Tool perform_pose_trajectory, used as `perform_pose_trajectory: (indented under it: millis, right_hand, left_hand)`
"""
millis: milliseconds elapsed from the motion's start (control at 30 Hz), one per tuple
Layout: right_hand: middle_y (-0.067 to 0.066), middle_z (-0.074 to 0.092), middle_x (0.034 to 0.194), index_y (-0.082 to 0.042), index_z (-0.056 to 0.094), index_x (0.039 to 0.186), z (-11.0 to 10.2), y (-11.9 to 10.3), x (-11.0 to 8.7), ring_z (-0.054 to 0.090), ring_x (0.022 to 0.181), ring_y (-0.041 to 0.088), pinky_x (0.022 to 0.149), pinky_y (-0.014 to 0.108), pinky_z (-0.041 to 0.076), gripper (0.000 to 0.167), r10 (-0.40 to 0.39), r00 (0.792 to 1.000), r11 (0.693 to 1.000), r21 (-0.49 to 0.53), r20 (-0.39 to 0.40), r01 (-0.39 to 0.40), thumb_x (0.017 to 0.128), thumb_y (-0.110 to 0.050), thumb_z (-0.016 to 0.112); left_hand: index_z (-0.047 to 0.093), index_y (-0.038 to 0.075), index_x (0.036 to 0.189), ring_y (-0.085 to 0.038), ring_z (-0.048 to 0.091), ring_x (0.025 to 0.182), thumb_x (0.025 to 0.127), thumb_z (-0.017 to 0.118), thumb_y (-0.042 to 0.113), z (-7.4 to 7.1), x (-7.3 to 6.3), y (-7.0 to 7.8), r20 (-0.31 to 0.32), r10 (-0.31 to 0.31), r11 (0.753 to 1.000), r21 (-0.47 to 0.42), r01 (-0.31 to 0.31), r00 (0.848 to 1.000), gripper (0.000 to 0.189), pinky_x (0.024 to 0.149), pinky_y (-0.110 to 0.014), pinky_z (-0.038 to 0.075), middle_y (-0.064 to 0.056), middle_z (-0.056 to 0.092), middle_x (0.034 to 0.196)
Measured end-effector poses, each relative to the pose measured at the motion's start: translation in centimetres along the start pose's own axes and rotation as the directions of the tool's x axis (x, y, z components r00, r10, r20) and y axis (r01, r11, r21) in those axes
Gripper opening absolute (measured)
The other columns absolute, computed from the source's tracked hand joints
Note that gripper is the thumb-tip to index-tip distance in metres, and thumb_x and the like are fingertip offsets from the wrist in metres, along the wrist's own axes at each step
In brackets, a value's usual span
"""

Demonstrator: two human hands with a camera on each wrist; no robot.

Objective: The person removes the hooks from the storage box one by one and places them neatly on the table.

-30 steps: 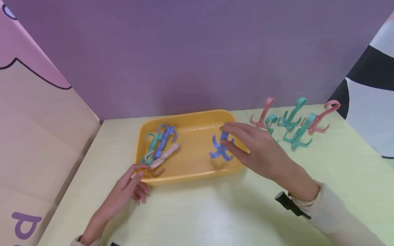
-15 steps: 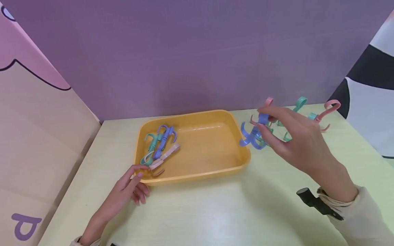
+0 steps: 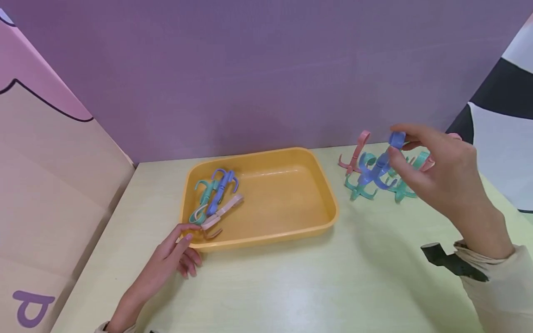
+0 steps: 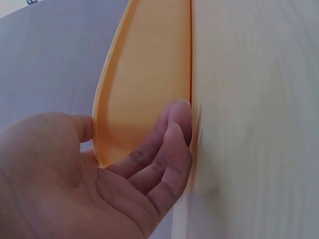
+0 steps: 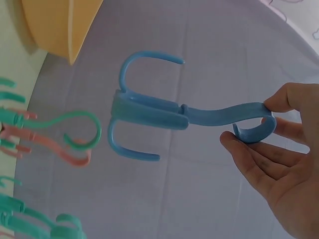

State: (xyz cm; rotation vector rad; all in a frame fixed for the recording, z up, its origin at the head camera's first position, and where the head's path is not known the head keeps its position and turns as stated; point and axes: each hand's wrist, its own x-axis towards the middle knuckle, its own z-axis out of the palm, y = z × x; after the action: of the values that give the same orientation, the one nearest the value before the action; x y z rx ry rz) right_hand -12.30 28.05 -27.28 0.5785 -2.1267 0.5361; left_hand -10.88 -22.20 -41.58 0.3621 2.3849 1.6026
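My right hand (image 3: 449,178) pinches a blue four-pronged hanging hook (image 3: 376,172) by its curled top, prongs hanging down. In the right wrist view, thumb and fingers meet on the curl of this blue hook (image 5: 149,112). It is held up among the standing hooks at the right, partly covering them. My left hand (image 3: 166,259) grips the front left corner of a yellow tray (image 3: 287,199), fingers against its outer wall in the left wrist view. In the tray's left side lie a blue hook (image 3: 218,196), a green hook (image 3: 205,196) and a pale pink hook (image 3: 222,212).
Right of the tray, several hooks stand on their prongs on the pale table (image 3: 291,286): a pink hook (image 3: 357,152), a green hook (image 3: 359,190), another green hook (image 3: 401,188) and others partly hidden. A purple panel (image 3: 250,78) rises behind.
My right hand has carried the blue hook from over the tray rightward to the standing hooks. My left hand and the tray have stayed in place.
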Motion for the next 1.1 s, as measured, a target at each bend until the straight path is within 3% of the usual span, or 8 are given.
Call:
perform_pose_trajectory:
  millis: [200, 433, 533, 700, 833, 900, 1033, 1100]
  right_hand:
    - [0.018, 0.071, 0.095, 0.002, 0.067, 0.118, -1.4, 1.8, -0.3, 0.047, 0.088, -0.023, 0.074, 0.002, 0.035, 0.034, 0.112, 0.994, 0.993, -0.025, -0.021, -0.112, 0.085, -0.005, 0.066]
    - [-0.041, 0.052, 0.095, 0.001, 0.069, 0.116, -2.4, 2.9, -1.3, 0.047, 0.081, -0.024, 0.079, 0.003, 0.033, 0.031, 0.196, 0.979, 0.980, -0.022, -0.049, -0.198, 0.086, -0.008, 0.064]
    - [-0.044, 0.049, 0.096, 0.000, 0.068, 0.117, -2.5, 3.4, -1.8, 0.047, 0.084, -0.024, 0.078, 0.003, 0.032, 0.033, 0.214, 0.977, 0.976, -0.045, -0.021, -0.214, 0.086, -0.008, 0.065]
    - [-0.003, 0.071, 0.093, 0.001, 0.067, 0.119, -2.8, 4.6, -2.3, 0.044, 0.085, -0.026, 0.076, 0.001, 0.031, 0.034, 0.246, 0.969, 0.967, -0.075, 0.020, -0.244, 0.086, -0.005, 0.066]
    - [-0.028, 0.063, 0.090, 0.001, 0.067, 0.117, -3.1, 5.7, -2.6, 0.044, 0.082, -0.028, 0.074, 0.002, 0.030, 0.032, 0.279, 0.960, 0.958, -0.084, 0.033, -0.276, 0.086, -0.007, 0.066]
    - [-0.028, 0.063, 0.090, 0.001, 0.066, 0.117, -3.1, 6.1, -2.7, 0.044, 0.082, -0.029, 0.073, 0.003, 0.029, 0.031, 0.306, 0.951, 0.949, -0.090, 0.048, -0.301, 0.087, -0.008, 0.066]
    - [0.017, 0.073, 0.094, -0.002, 0.065, 0.117, -3.2, 6.4, -2.9, 0.041, 0.081, -0.030, 0.062, 0.008, 0.031, 0.030, 0.360, 0.926, 0.930, -0.117, 0.109, -0.348, 0.088, -0.012, 0.066]
    - [0.025, 0.070, 0.096, -0.003, 0.065, 0.117, -3.1, 6.5, -2.9, 0.039, 0.080, -0.031, 0.056, 0.011, 0.031, 0.030, 0.368, 0.919, 0.927, -0.134, 0.144, -0.350, 0.088, -0.014, 0.066]
  left_hand:
    - [0.045, 0.020, 0.139, -0.034, 0.066, 0.063, 0.109, 0.036, 0.041, 0.2, -0.1, 0.2, -0.009, -0.023, 1.000, 0.003, 0.023, 1.000, 0.037, 0.055, -0.039, 0.057, -0.021, 0.067, 0.085]
    - [0.045, 0.021, 0.138, -0.033, 0.066, 0.064, 0.109, 0.036, 0.041, 0.2, -0.3, 0.3, -0.008, -0.022, 1.000, 0.007, 0.022, 1.000, 0.037, 0.055, -0.039, 0.057, -0.020, 0.067, 0.086]
    - [0.045, 0.021, 0.138, -0.033, 0.066, 0.064, 0.109, 0.036, 0.041, 0.1, -0.3, 0.3, -0.008, -0.021, 1.000, 0.005, 0.021, 1.000, 0.037, 0.055, -0.039, 0.057, -0.020, 0.067, 0.086]
    - [0.045, 0.020, 0.138, -0.033, 0.066, 0.063, 0.109, 0.036, 0.040, 0.1, -0.3, 0.2, -0.007, -0.015, 1.000, 0.004, 0.015, 1.000, 0.037, 0.054, -0.039, 0.057, -0.020, 0.067, 0.085]
    - [0.045, 0.020, 0.138, -0.033, 0.066, 0.063, 0.109, 0.035, 0.040, 0.1, -0.4, 0.2, -0.010, -0.015, 1.000, 0.007, 0.015, 1.000, 0.036, 0.054, -0.039, 0.057, -0.020, 0.067, 0.085]
    - [0.045, 0.020, 0.138, -0.032, 0.066, 0.063, 0.109, 0.035, 0.040, 0.1, -0.4, 0.3, -0.013, -0.017, 1.000, 0.010, 0.018, 1.000, 0.036, 0.054, -0.039, 0.057, -0.020, 0.067, 0.085]
    - [0.045, 0.021, 0.138, -0.032, 0.066, 0.063, 0.109, 0.036, 0.041, 0.1, -0.3, 0.3, -0.017, -0.017, 1.000, 0.013, 0.018, 1.000, 0.037, 0.054, -0.039, 0.057, -0.019, 0.067, 0.085]
    - [0.045, 0.021, 0.138, -0.032, 0.066, 0.063, 0.109, 0.036, 0.041, 0.2, -0.2, 0.3, -0.017, -0.017, 1.000, 0.015, 0.017, 1.000, 0.037, 0.054, -0.038, 0.057, -0.019, 0.067, 0.084]
